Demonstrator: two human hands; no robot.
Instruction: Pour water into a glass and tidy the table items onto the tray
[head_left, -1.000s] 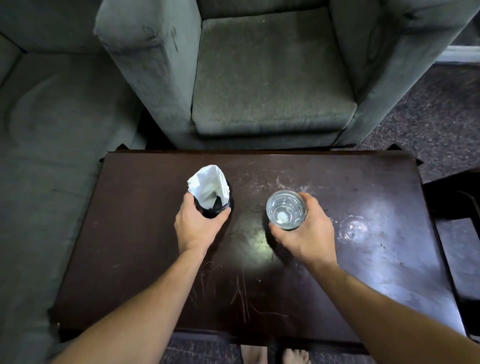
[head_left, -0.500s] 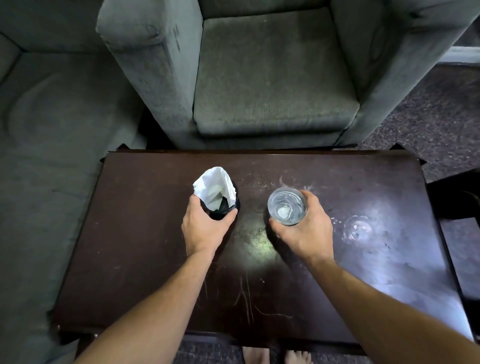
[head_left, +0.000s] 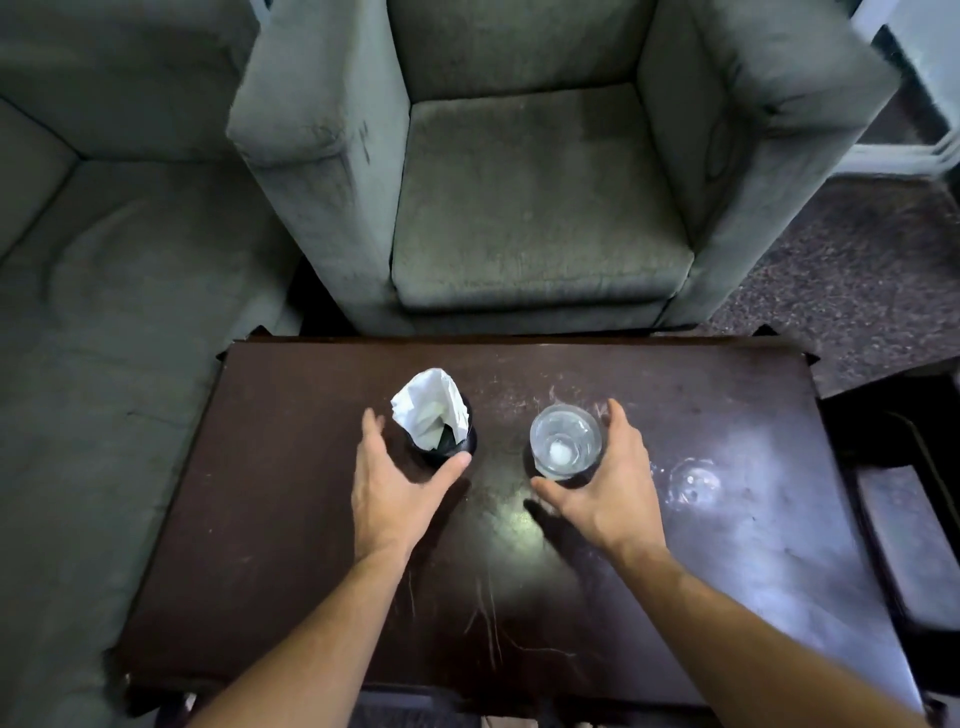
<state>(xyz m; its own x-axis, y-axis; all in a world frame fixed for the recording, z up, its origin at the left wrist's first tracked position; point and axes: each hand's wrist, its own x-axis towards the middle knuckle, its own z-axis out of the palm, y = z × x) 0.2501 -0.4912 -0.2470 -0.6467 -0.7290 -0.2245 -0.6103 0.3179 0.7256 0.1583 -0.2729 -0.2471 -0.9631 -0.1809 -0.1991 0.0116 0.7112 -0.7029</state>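
So both hands are out over the dark wooden surface (head_left: 291, 519) and neither grip has hold of anything. My left hand (head_left: 395, 493) is spread wide, fingers curved round the near left side of the black holder (head_left: 452, 446) with the white napkin (head_left: 431, 410) sticking out of it; the thumb tip looks about touching the holder's near edge. My right hand (head_left: 608, 488) is cupped open round the right side of the glass (head_left: 565, 434), thumb nearer me, not clamped. The glass stands upright mid-surface, right of the holder. A wet ring (head_left: 693, 480) sits further right. Grey armchair (head_left: 519, 197) at the far side.
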